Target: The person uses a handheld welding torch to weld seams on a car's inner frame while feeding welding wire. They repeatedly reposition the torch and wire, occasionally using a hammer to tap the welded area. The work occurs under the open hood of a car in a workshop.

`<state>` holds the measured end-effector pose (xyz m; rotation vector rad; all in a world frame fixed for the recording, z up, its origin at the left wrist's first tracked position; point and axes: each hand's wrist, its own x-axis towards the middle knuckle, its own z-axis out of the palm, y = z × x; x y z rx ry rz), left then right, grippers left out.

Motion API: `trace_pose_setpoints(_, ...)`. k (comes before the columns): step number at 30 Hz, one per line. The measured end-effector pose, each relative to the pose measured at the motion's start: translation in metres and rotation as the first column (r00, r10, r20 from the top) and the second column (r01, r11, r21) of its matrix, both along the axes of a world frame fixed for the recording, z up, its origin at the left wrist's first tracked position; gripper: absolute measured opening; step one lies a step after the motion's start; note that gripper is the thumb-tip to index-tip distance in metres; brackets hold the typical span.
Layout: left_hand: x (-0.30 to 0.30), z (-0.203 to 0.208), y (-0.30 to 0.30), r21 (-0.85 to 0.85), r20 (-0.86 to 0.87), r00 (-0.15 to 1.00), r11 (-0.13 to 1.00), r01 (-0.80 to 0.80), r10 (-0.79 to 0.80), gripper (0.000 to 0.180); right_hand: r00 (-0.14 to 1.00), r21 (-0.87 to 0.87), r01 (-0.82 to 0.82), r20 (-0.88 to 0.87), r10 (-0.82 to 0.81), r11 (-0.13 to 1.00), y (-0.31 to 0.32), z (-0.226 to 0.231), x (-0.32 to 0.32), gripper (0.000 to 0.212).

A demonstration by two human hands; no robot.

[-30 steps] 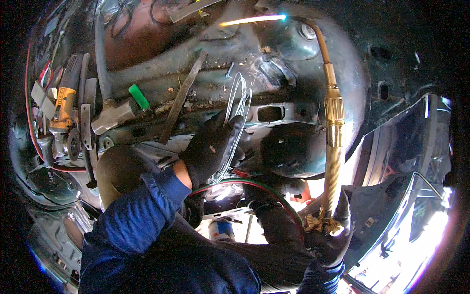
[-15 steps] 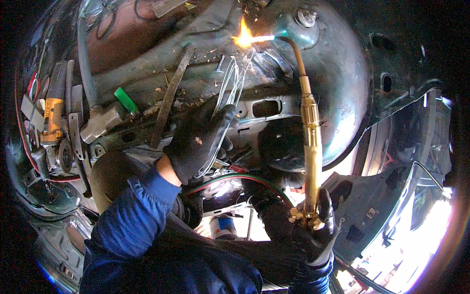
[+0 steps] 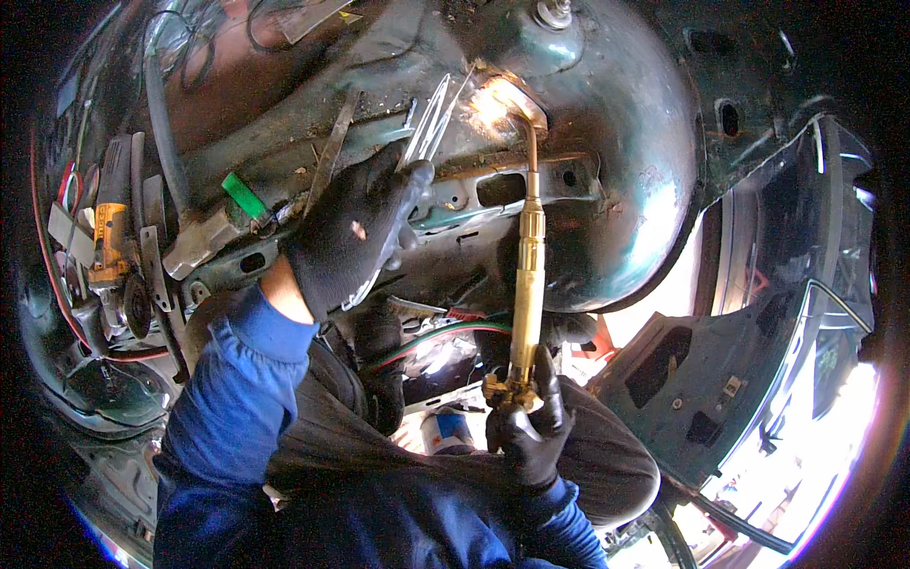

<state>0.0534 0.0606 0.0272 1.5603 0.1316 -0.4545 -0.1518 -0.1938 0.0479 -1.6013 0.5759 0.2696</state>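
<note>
My gloved right hand (image 3: 533, 431) is closed round the valve end of a brass gas torch (image 3: 529, 294). Its bent tip points up and left, and a bright flame (image 3: 495, 106) plays on the dark metal panel (image 3: 607, 104). In my gloved left hand (image 3: 351, 223) is a bundle of thin, looped metal wire (image 3: 434, 123). The wire's upper ends stand just left of the flame, and its lower end shows below my palm. Whether the wire touches the panel I cannot tell. A red and green hose pair (image 3: 445, 334) runs behind the torch.
At the left lie an orange and black angle grinder (image 3: 112, 242), a hammer (image 3: 201, 247) and a green piece (image 3: 245, 195). A flat metal strip (image 3: 334, 147) rests on the panel. Below, between my legs, stands a white and blue can (image 3: 445, 431). A cut body panel (image 3: 678, 379) is at the right.
The torch has moved left and down, and its flame now spreads against the panel instead of burning free. My left hand with the wire has shifted slightly left. The view has tilted a little.
</note>
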Motion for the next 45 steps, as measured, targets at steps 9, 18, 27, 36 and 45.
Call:
trace_pose_setpoints(9, -0.005, -0.036, 0.016, 0.239, 0.176, 0.967, 0.961, 0.140, -0.185, 0.046, 0.964, 0.229, 0.264, -0.040, -0.261, 0.937, 0.051, -0.013, 0.012, 0.080)
trace_pose_setpoints(18, -0.006, -0.038, 0.012, 0.326, 0.253, 0.947, 0.939, 0.112, -0.201, 0.046, 0.951, 0.273, 0.298, -0.008, -0.308, 0.915, 0.074, -0.049, 0.011, 0.079)
trace_pose_setpoints(27, 0.003, -0.032, 0.008, 0.176, 0.032, 0.990, 0.976, 0.130, -0.137, 0.046, 0.987, 0.038, 0.087, 0.135, -0.091, 0.995, 0.066, -0.091, 0.002, 0.079)
trace_pose_setpoints(36, 0.006, -0.048, 0.010, 0.211, 0.056, 0.987, 0.968, 0.134, -0.148, 0.044, 0.990, 0.055, 0.118, 0.073, -0.122, 0.992, 0.065, -0.083, 0.009, 0.076)
trace_pose_setpoints(45, 0.010, -0.036, 0.011, 0.205, -0.002, 0.990, 0.969, 0.137, -0.139, 0.039, 0.985, 0.174, 0.164, 0.027, -0.171, 0.971, 0.067, -0.066, 0.014, 0.075)
